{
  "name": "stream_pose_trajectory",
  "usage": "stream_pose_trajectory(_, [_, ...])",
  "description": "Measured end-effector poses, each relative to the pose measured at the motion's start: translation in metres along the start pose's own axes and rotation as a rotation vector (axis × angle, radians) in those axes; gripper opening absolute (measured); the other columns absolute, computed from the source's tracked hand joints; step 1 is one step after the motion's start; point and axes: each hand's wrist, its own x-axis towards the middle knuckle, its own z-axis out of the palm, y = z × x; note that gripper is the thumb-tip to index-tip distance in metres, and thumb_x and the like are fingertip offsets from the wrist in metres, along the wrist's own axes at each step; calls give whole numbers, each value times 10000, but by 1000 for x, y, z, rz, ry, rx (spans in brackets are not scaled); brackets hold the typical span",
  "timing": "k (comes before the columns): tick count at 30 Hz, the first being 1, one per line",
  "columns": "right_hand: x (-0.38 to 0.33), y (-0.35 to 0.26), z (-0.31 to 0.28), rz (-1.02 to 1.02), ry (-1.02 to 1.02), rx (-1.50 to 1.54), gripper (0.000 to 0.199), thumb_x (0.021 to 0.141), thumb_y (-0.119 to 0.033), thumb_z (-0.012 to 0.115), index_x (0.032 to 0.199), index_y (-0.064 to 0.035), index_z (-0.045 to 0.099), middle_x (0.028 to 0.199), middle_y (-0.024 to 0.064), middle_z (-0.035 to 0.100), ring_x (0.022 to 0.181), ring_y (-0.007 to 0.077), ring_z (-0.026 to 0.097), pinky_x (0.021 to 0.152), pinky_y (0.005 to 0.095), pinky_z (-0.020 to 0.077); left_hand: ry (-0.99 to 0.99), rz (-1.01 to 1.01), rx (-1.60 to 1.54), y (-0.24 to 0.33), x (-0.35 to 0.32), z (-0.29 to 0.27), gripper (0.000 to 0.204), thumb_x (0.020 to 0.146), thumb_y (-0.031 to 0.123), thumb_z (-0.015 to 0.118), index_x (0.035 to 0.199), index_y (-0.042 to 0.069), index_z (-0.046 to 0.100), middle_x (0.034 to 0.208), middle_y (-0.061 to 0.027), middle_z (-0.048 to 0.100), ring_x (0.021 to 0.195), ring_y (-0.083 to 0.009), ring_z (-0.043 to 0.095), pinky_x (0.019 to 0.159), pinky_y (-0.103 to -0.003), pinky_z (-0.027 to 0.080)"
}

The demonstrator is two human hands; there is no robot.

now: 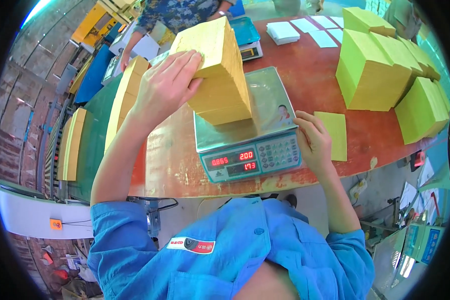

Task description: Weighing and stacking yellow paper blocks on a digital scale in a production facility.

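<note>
So the tall yellow paper stack point(220, 95) is on the pan of the digital scale point(257, 152) and the red readout is lit, so I'd call this one basically at the weighing stage. Left hand point(166, 82) has its fingers grasping the stack's upper left edge, so it isn't let go yet. Right hand point(315, 140) has its fingers half curled at the scale's right edge (can't tell if they're actually gripping it). Plenty left to handle, I'd guess: yellow-green stacks point(367, 75) sit off to the right, but no clue which are done.

Room-wise, the scale is close to the near edge of the counter point(172, 170). There's bare surface left of it, a flat yellow sheet point(332, 135) just beside the right hand, and a second scale point(250, 50) near the back.
</note>
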Motion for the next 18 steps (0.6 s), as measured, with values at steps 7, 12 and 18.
stream_pose_trajectory(7, [-32, 7, 5, 112, 31, -23, 236, 777, 62, 615, 1003, 0, 650, 1105, 147, 644, 1002, 302, 624, 849, 378, 504, 45, -11, -14, -2, 6, 13, 499, 663, 54, 766, 1129, 7, 593, 1079, -104, 648, 995, -242, 644, 816, -342, 541])
stream_pose_trajectory(12, [-52, 9, 4, 192, 80, -15, 214, 794, 64, 607, 995, 3, 652, 1093, 153, 646, 982, 295, 630, 827, 359, 510, 55, 16, -110, -4, 1, 15, 499, 675, 37, 757, 1145, -10, 595, 1099, -127, 643, 1004, -276, 639, 817, -354, 538])
stream_pose_trajectory(18, [-61, 8, 8, 301, 80, 56, 196, 818, 64, 597, 994, 3, 659, 1092, 158, 647, 982, 286, 637, 811, 343, 514, 16, 13, -143, -8, -13, 12, 505, 729, 0, 722, 1212, -11, 572, 1174, -163, 624, 1080, -324, 616, 904, -381, 511])
